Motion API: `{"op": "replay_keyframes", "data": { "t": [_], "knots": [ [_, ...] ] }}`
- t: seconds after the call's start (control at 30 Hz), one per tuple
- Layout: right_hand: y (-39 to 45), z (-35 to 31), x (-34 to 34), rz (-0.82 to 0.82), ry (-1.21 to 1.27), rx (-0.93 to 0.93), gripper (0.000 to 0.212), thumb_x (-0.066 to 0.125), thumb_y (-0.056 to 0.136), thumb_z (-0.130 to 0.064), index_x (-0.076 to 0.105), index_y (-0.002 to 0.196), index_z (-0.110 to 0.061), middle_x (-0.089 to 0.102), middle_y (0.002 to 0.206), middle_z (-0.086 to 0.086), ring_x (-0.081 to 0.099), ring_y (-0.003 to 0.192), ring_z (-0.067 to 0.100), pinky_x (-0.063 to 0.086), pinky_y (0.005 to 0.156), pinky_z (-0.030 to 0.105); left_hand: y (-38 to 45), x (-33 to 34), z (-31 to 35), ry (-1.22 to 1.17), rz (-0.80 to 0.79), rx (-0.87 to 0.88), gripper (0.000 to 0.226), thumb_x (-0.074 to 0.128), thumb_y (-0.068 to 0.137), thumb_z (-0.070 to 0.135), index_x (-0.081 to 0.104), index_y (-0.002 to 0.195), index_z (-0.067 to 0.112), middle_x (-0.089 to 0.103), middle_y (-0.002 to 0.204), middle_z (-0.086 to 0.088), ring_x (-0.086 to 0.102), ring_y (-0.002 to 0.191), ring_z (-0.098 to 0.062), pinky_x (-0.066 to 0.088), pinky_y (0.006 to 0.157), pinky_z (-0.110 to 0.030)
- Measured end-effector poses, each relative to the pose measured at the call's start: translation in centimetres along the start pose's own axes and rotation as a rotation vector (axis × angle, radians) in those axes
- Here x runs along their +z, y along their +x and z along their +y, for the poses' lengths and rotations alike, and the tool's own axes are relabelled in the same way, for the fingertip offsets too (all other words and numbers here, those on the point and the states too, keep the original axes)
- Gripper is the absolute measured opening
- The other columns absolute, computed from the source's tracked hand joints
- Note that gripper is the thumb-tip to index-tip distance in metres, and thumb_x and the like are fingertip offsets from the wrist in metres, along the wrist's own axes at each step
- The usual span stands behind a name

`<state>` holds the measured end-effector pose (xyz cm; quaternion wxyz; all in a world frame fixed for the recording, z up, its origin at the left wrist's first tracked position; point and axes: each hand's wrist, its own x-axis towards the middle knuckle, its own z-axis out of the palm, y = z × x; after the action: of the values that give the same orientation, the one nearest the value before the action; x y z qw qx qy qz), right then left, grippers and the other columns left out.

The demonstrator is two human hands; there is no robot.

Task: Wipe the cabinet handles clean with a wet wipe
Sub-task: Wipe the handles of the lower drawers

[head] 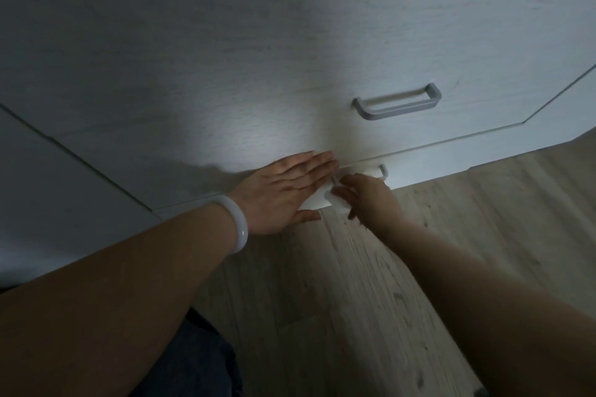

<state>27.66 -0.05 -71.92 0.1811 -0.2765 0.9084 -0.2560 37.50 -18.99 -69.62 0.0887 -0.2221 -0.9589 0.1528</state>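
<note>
Bracing our left hand [283, 192] flat, fingers straight, against the lowest drawer front [180, 171], we wore a pale bangle [237, 224] on that wrist. Just right of it, our right hand [371, 200] pinched the wet wipe [335, 201] against the lower handle [382, 171], mostly hidden beneath our fingers. We judged the wipe soft, limp and light, best bunched around the bar so it wraps it; the handle looked rigid and smooth. Further right, the upper handle [398, 103] stood free. Both drawers were shut, so we could not tell their contents.
</note>
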Motion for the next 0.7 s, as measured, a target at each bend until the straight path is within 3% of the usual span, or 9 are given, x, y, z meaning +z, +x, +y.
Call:
{"op": "replay_keyframes", "data": {
  "t": [0.13,0.27,0.4,0.5,0.6,0.63,0.7],
  "knots": [
    [0.3,2.8,-2.5,0.047,-0.166,-0.011,0.025,0.06,0.092,-0.038,0.072,0.108,-0.023,0.07,0.104,0.003,0.062,0.068,0.023,0.054,0.077,0.04,0.0,0.0,0.0,0.005,0.009,0.006,0.074,0.018,0.102,0.058,0.016,0.155,0.007,0.009,0.164,-0.005,0.002,0.152,-0.018,0.003,0.123,-0.035],
    [-0.4,2.4,-1.1,0.127,-0.119,-0.052,0.019,0.06,0.093,-0.026,0.071,0.107,-0.019,0.07,0.106,0.003,0.063,0.071,0.025,0.053,0.077,0.04,0.0,0.2,-0.1,0.001,0.024,-0.003,0.074,0.017,0.101,0.058,0.017,0.155,0.007,0.009,0.164,-0.005,0.002,0.152,-0.017,0.002,0.123,-0.035],
    [-1.3,2.2,-2.9,0.111,-0.319,-0.156,0.026,0.054,0.095,-0.028,0.069,0.116,-0.024,0.072,0.103,0.006,0.067,0.088,0.031,0.052,0.08,0.039,-0.1,0.2,0.0,-0.013,0.029,-0.005,0.074,0.017,0.101,0.058,0.018,0.155,0.007,0.01,0.164,-0.005,0.004,0.152,-0.017,0.004,0.123,-0.035],
    [-1.6,3.7,-5.3,0.386,-0.296,-0.019,0.027,0.052,0.098,-0.031,0.074,0.104,-0.016,0.069,0.085,0.003,0.055,0.094,0.034,0.042,0.082,0.039,0.0,0.2,-0.1,-0.009,0.06,-0.004,0.072,0.022,0.102,0.056,0.025,0.154,0.006,0.016,0.163,-0.005,0.01,0.151,-0.017,0.007,0.122,-0.034],
    [-1.3,5.2,-5.5,0.52,-0.389,0.129,0.03,0.055,0.096,-0.034,0.077,0.09,-0.015,0.072,0.102,0.001,0.047,0.111,0.032,0.027,0.09,0.041,0.0,0.3,-0.1,0.001,0.065,-0.001,0.072,0.021,0.102,0.055,0.025,0.153,0.006,0.016,0.163,-0.005,0.01,0.151,-0.016,0.005,0.123,-0.033],
    [-0.9,5.4,-5.3,0.512,-0.353,0.176,0.032,0.055,0.096,-0.034,0.076,0.085,-0.013,0.072,0.097,0.004,0.049,0.11,0.032,0.028,0.09,0.04,0.0,0.4,-0.1,0.002,0.058,-0.002,0.072,0.02,0.102,0.055,0.024,0.154,0.006,0.016,0.163,-0.004,0.01,0.151,-0.016,0.004,0.123,-0.033],
    [-0.3,5.1,-5.4,0.544,-0.131,0.293,0.039,0.052,0.097,-0.03,0.066,0.072,-0.004,0.063,0.071,0.011,0.056,0.088,0.033,0.04,0.077,0.037,0.1,0.3,-0.1,0.002,0.061,-0.004,0.072,0.019,0.101,0.055,0.025,0.153,0.006,0.017,0.163,-0.005,0.011,0.151,-0.017,0.004,0.122,-0.033]
  ]
}}
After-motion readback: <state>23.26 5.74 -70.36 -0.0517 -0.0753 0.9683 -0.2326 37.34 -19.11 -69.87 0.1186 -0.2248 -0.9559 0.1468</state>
